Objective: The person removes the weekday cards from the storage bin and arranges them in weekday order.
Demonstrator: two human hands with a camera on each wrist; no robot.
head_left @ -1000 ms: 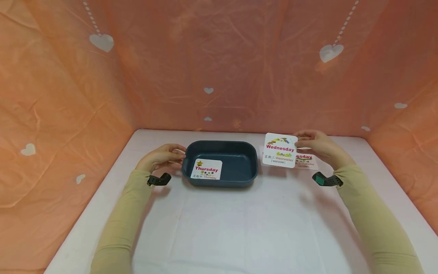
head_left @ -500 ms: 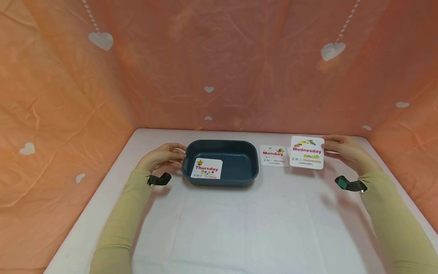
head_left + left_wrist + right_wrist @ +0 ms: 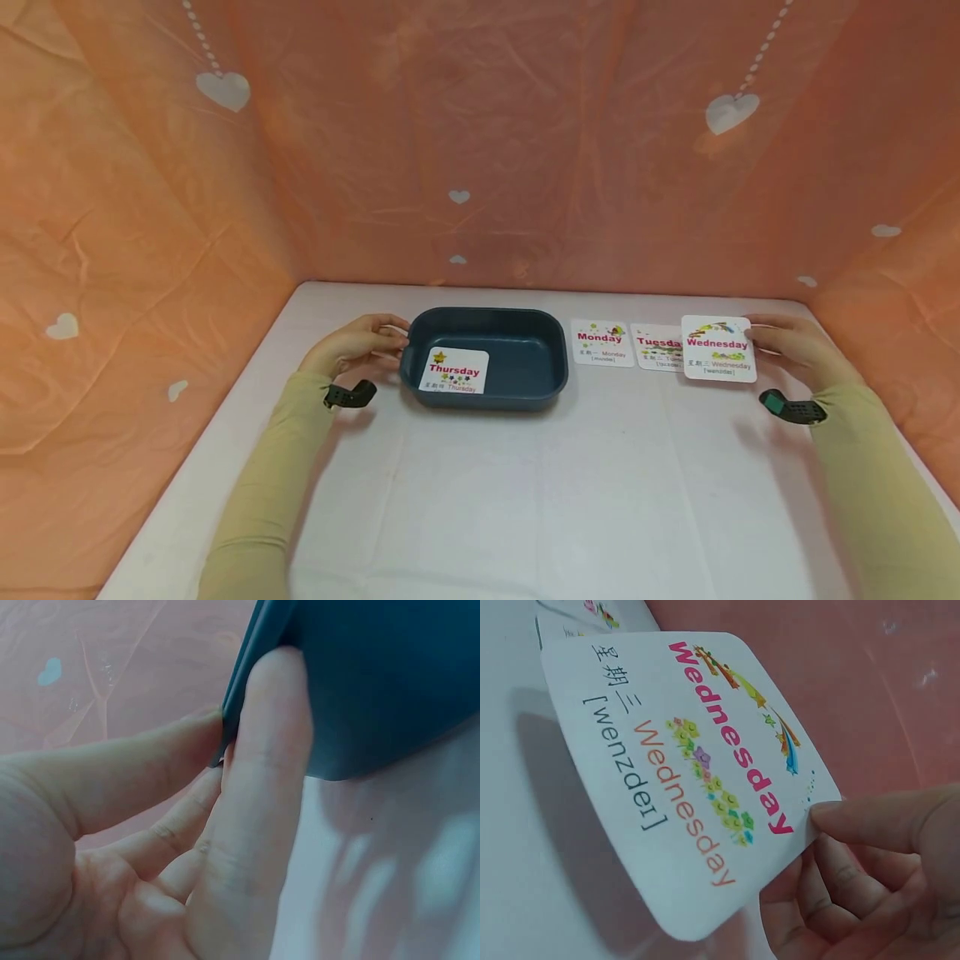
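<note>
My right hand (image 3: 802, 346) pinches the Wednesday card (image 3: 718, 348) by its right edge, thumb on the printed face. In the right wrist view the card (image 3: 682, 780) is tilted above the white table, its shadow falling beside it. It overlaps the right end of the Tuesday card (image 3: 657, 347) in the head view. Left of that lies the Monday card (image 3: 602, 342). My left hand (image 3: 356, 342) pinches the rim of the dark blue tray (image 3: 525, 400) at its left end; the left wrist view shows thumb and fingers on either side of the rim (image 3: 244, 682). A Thursday card (image 3: 453, 372) lies inside the tray.
The white tabletop (image 3: 525, 500) runs toward me in front of the tray. An orange-pink cloth with white hearts (image 3: 480, 167) hangs behind and along both sides. Each wrist wears a black band (image 3: 793, 408).
My right hand has carried the Wednesday card to the right and slightly nearer, past the Monday and Tuesday cards, uncovering them. The left hand and tray have stayed put.
</note>
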